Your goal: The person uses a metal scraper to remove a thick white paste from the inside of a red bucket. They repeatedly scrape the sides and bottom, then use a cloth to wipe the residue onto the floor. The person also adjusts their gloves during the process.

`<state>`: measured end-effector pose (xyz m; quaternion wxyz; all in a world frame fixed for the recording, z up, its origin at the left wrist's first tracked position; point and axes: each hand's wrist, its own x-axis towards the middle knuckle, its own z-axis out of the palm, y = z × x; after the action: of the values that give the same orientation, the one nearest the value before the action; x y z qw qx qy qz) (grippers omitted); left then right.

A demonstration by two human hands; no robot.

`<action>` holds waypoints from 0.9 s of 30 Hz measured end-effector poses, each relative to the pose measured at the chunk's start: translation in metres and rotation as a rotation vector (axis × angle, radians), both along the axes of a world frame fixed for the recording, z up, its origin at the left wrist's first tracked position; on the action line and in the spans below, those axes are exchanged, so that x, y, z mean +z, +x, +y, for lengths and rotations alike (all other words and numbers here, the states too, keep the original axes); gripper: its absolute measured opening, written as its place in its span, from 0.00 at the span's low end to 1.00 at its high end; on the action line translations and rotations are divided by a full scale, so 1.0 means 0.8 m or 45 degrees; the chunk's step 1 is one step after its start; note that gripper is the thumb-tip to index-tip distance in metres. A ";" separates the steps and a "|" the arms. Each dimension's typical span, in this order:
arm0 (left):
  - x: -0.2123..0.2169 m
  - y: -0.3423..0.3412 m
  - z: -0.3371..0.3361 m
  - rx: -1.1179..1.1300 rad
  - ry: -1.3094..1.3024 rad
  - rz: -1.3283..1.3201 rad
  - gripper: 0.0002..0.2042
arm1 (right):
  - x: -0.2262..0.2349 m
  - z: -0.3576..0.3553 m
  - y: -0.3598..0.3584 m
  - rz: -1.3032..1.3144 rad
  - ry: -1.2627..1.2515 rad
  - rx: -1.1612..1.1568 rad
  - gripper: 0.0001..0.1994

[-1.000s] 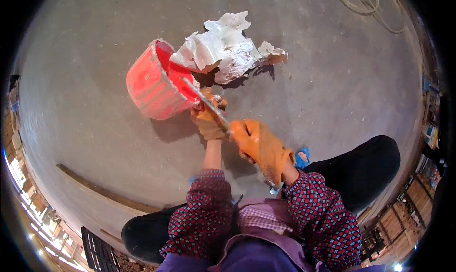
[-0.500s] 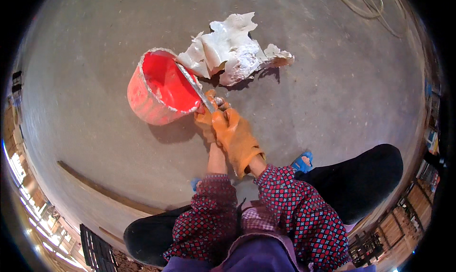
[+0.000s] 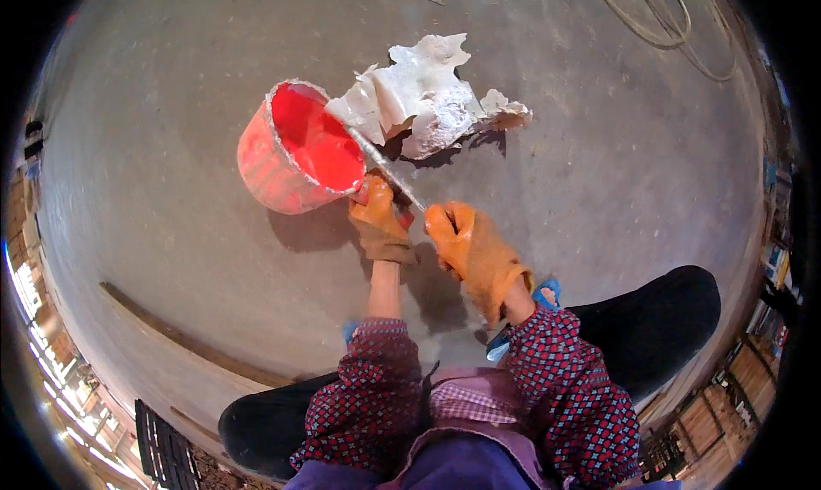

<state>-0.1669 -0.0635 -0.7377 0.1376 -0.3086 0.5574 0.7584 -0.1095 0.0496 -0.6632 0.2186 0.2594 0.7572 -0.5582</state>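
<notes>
My left hand [image 3: 377, 221], in an orange rubber glove, is closed on the handle of a red plastic dipper [image 3: 278, 167]. The dipper is tilted, its mouth toward the upper right, with a white-crusted rim. In my right hand [image 3: 475, 246], also in an orange glove, is the end of a thin, straight bar [image 3: 385, 167] crusted with white. This bar slants up and left past the dipper's rim, its far end by a jagged whitish sheet [image 3: 428, 92]. Whether bar and sheet touch, I cannot tell. The sheet lies crumpled on the floor with a rough white lump on it.
Grey concrete floor [image 3: 590, 165] stretches around me. A coiled hose or cable [image 3: 676, 28] lies at the far right. At the left, a long thin strip [image 3: 188, 340] rests on the floor. My knees are bent to either side, with a blue sandal [image 3: 547, 293] near my right forearm.
My right hand has moved right and slightly down, away from my left hand, drawing the bar with it. The dipper has tipped a little more to the right, still in my left hand.
</notes>
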 end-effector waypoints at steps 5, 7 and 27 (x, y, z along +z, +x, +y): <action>-0.015 0.000 0.001 0.021 -0.016 0.237 0.05 | -0.038 -0.024 -0.001 0.222 0.537 0.184 0.13; -0.015 -0.001 0.005 0.035 -0.032 0.251 0.05 | -0.054 -0.033 0.005 0.413 0.716 0.316 0.14; -0.013 -0.016 0.013 0.230 0.199 0.089 0.09 | -0.053 -0.045 -0.025 -0.084 -0.138 -0.436 0.19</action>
<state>-0.1797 -0.0529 -0.7483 0.0730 -0.3193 0.4711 0.8190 -0.1293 0.0134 -0.7052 0.1586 0.3905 0.6632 -0.6185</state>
